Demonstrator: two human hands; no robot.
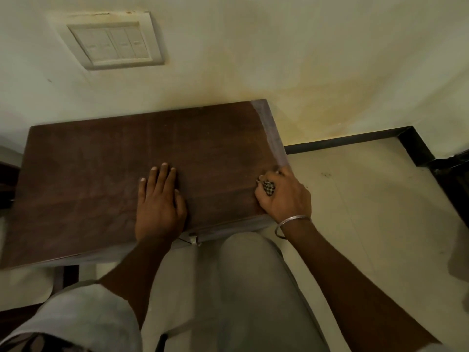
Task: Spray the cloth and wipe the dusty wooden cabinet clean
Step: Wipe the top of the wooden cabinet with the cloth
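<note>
The left hand (160, 199) was laid flat, fingers straight, on the wooden cabinet (88, 174); a checkered cloth (268, 188) (mostly hidden) was gripped by the right hand (284, 196) at its front right corner.

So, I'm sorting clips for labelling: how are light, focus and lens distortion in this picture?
Head view: dim, yellowish light, no glare, so the cabinet top reads dark; head view, slightly soft throughout, the checked cloth in the right hand only a small patch; wide-angle distortion in the head view slants the cabinet's edges and skews the switch plate; the left hand is clearly outlined.
</note>
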